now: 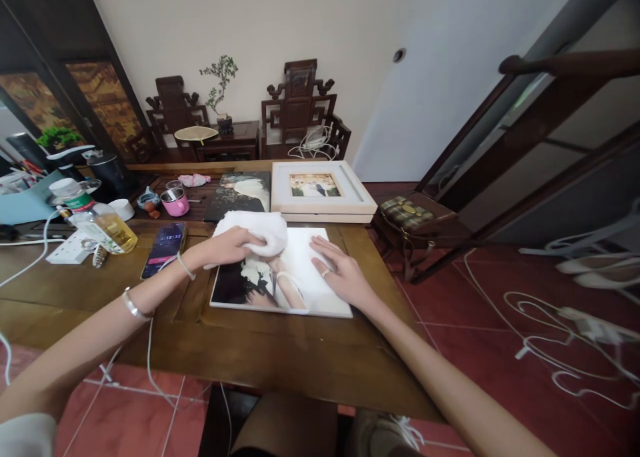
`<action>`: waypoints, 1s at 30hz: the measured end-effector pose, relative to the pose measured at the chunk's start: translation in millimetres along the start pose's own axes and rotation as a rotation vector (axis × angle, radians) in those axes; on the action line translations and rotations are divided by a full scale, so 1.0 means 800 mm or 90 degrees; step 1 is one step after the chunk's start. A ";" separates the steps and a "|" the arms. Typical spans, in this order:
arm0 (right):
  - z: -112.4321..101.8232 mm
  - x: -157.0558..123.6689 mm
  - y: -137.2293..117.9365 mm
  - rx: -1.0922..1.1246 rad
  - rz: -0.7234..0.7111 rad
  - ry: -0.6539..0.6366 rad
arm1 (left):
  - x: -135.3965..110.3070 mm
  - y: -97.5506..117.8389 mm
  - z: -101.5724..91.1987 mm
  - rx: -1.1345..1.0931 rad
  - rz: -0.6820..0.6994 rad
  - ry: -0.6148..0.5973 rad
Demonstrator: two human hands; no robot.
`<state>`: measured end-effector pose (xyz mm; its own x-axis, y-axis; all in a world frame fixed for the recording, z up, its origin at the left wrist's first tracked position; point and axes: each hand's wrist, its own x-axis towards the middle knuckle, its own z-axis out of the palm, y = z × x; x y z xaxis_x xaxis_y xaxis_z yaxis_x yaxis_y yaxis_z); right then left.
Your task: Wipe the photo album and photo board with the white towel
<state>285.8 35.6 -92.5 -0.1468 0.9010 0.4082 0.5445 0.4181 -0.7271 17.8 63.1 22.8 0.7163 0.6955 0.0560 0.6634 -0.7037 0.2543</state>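
**Cloth on print, both hands down**

The left hand is lying on a white cloth, with its fingers curling into the folds and gripping it. The cloth is resting on the far left corner of the print.

The right hand is pressing flat on the right half of the print, fingers straight and slightly apart. One finger is wearing a ring.

The print is lying flat on the table, directly in front of the person and near the middle.

A phone is lying screen-up with its screen lit, just left of the left wrist.

Behind the print, a dark panel and a white frame are sitting side by side. Whether the frame is touching the print's far edge, I cannot tell.

A pink cup and a bottle of yellow liquid are standing at the far left.
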 end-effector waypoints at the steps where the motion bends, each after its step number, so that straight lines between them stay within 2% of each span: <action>1: 0.000 0.000 0.000 0.001 -0.001 0.000 | -0.012 0.006 0.002 -0.004 0.014 -0.020; 3: 0.001 0.000 0.000 0.004 -0.002 -0.001 | -0.042 0.025 0.004 -0.032 0.063 -0.091; 6: 0.002 0.000 0.000 0.007 0.001 0.001 | -0.090 0.063 0.006 -0.108 0.093 -0.179; 8: 0.003 0.000 0.000 0.003 0.003 0.003 | -0.112 0.083 0.005 -0.151 0.091 -0.203; 10: 0.003 0.000 0.001 -0.002 0.005 0.004 | -0.117 0.092 0.006 -0.160 0.084 -0.209; 12: 0.003 0.000 0.001 -0.004 0.006 0.004 | -0.105 0.087 0.010 -0.150 0.085 -0.209; 14: 0.003 0.000 0.002 -0.004 0.004 0.003 | -0.079 0.071 0.015 -0.136 0.095 -0.196; 19: 0.002 0.001 0.003 -0.012 -0.011 0.003 | 0.003 0.023 0.032 -0.055 0.078 -0.103; 22: 0.002 0.001 0.002 -0.017 -0.013 0.003 | 0.033 0.010 0.042 0.017 0.041 -0.070; 24: 0.002 0.001 0.001 -0.017 -0.013 0.002 | 0.037 0.013 0.047 0.068 0.037 -0.075; 26: 0.002 0.001 0.001 -0.012 -0.015 0.000 | 0.029 0.025 0.049 0.110 0.054 -0.094; 30: 0.002 0.002 -0.001 -0.006 -0.010 0.000 | -0.015 0.071 0.048 0.137 0.103 -0.138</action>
<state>284.0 36.9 -92.4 -0.1550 0.8942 0.4199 0.5492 0.4313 -0.7158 54.7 9.3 -0.2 0.8300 0.5416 -0.1336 0.5513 -0.8329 0.0486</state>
